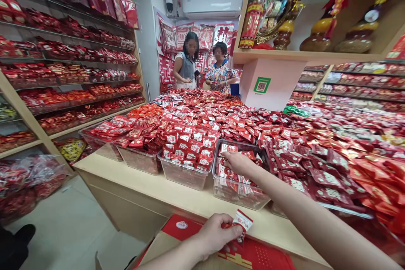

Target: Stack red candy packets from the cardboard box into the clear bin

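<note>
My left hand (215, 236) is closed on a small red-and-white packet (244, 220), pinched between thumb and fingers over a red printed cardboard box (186, 225). Farther up, my right hand (237, 163) reaches into a clear plastic bin (240, 194) partly filled with similar packets. Its fingers are bent at a packet (225, 172) standing near the bin's left side; the fingertips are partly hidden. Left of that bin stands another clear bin (183, 177), heaped with red-and-white packets (190, 145).
A wooden counter (139, 185) carries the bins and a broad heap of red packets (221, 109). Filled shelves (72, 57) line the left wall. Two people (186, 65) stand behind the counter. A wooden display shelf (316, 55) overhangs at upper right, above a white pillar (272, 88).
</note>
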Motion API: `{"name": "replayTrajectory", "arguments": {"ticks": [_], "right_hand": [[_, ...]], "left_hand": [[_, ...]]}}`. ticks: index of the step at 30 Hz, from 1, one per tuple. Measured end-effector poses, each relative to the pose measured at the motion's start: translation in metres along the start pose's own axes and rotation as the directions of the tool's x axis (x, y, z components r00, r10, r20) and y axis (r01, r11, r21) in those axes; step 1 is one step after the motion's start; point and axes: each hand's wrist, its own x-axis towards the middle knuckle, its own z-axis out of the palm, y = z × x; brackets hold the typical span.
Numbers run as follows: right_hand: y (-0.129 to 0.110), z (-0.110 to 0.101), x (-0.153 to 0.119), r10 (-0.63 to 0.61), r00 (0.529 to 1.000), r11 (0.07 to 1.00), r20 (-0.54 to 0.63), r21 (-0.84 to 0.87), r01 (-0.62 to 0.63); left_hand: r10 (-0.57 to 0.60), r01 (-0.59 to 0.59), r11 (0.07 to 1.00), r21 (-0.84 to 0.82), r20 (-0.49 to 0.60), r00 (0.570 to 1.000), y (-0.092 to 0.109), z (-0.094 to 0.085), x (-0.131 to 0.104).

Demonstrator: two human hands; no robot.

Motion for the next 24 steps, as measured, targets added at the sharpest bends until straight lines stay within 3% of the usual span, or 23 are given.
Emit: {"name": "replayTrajectory", "arguments": {"ticks": [5,15,20,24], "right_hand": [[0.001,0.014,-0.004,0.089,0.996,0.995,0.004,-0.050,-0.088],[0.004,0.020,0.002,0.228,0.972,0.973,-0.053,-0.030,-0.229],[0.002,0.020,0.002,0.162,0.979,0.985,-0.120,-0.038,-0.168],[0.001,0.021,0.004,0.106,0.990,0.994,-0.091,-0.023,-0.108]], "left_hand": [[-0.027,0.026,0.999,0.046,0.024,0.999,-0.002,0.005,-0.002],[-0.040,0.035,0.995,0.097,0.048,0.998,-0.003,0.006,-0.002],[-0.057,0.053,0.993,0.106,0.037,0.998,-0.006,0.006,0.000],[-0.062,0.058,0.992,0.110,0.034,0.997,-0.009,0.005,0.001]]}}
